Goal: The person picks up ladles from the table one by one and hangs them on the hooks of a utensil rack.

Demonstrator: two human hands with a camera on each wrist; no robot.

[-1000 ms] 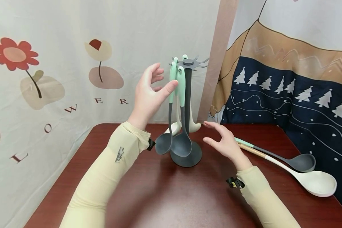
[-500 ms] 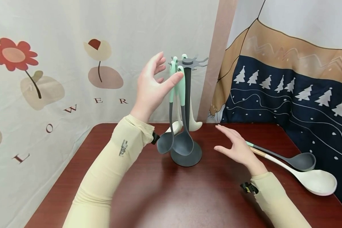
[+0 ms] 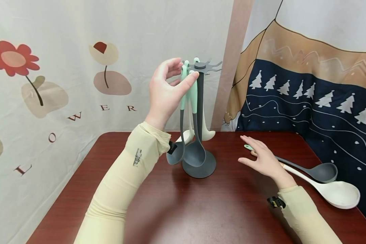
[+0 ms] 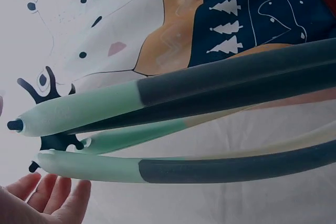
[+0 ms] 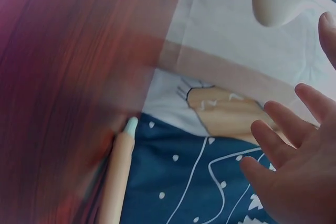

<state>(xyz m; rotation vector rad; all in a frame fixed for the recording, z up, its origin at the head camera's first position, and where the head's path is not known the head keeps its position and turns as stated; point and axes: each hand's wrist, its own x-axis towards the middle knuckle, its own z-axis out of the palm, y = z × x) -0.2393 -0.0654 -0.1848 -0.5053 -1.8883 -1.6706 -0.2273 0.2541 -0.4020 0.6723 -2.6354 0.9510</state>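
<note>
Right hand [image 3: 266, 162] farther from the utensil stand [image 3: 200, 101], left hand [image 3: 165, 91] nearer

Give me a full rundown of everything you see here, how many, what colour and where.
Utensil stand: one, dark grey, upright towards the back of the table
Hanging ladles: two, grey with mint handles, on the stand
Cream-headed utensils: two, mint handles, hung behind those
Loose grey ladle: one, table's right side
White ladle: one, tan handle, beside it
Table: one, reddish brown, beneath everything
Flower-print cloth: one, off-white, behind
Tree-print cloth: one, mostly navy and tan, right
Wrist devices: two, black, one per wrist
Sleeves: two, pale yellow, on both arms
Left hand: one, at the hung handles
Right hand: one, over the loose handles
</note>
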